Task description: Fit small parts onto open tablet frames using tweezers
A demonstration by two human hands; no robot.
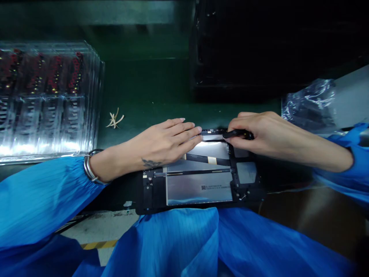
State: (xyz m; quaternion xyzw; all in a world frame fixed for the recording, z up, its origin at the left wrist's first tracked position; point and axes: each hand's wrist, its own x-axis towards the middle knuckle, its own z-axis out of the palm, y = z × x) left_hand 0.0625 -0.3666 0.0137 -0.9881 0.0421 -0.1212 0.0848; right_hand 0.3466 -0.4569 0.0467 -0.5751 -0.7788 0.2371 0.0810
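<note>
An opened tablet-like device (198, 188), with a black frame and silver inner panels, lies at the table's front edge. My left hand (167, 142) rests flat across its upper left part, fingers stretched out, with the fingertips at a narrow black strip (213, 131) along the far edge. My right hand (253, 129) is closed around a short black pointed tool (238, 134); its exact kind is hard to make out. The tool's tip touches or nearly touches the right part of that far edge. Part of the device is hidden under both hands.
Stacked clear plastic trays (57, 96) with red-and-black parts stand at the left. Beige strips (115, 119) lie on the green table (144, 84). A large black box-like object (259, 50) occupies the back right, with a clear plastic bag (311, 100) near it.
</note>
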